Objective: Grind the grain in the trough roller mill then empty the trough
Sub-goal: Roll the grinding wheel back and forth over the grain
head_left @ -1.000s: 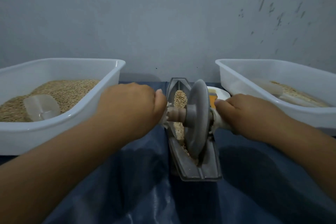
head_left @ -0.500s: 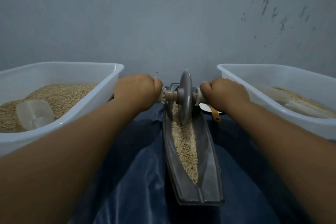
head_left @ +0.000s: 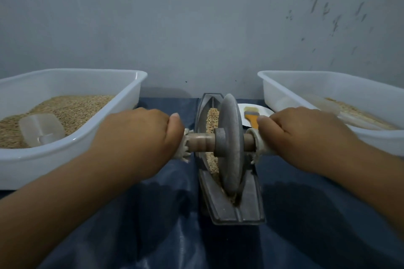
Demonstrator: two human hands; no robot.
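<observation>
Grey metal makes up the trough [head_left: 249,207], a long narrow boat shape lying in the lower centre of the frame on a dark blue sheet [head_left: 153,225], with its far end pointing toward the wall. Inside it stands the grey roller wheel [head_left: 230,144], upright on its edge, in the near half of the trough. We see grain [head_left: 212,119] lying in the channel beyond the wheel and a little beside its lower rim.

A wooden axle [head_left: 200,142] passes through the middle of the wheel. Our left hand [head_left: 140,135] is clenched around the left end of this axle, where a pale frayed wrapping shows at the edge of the fist. Our right hand [head_left: 301,135] grasps the right end in the same way, fingers curled over a pale wrapped handle.

At the left of the frame a white tub [head_left: 72,150] holds much grain, and a clear plastic scoop [head_left: 41,130] lies on it. At the right a second white tub [head_left: 328,85] holds a thinner layer of grain and another pale scoop, which is hard to make out. Between the wheel and the right tub, a small brush with an orange handle [head_left: 251,117] rests on a white plate [head_left: 262,109].
</observation>
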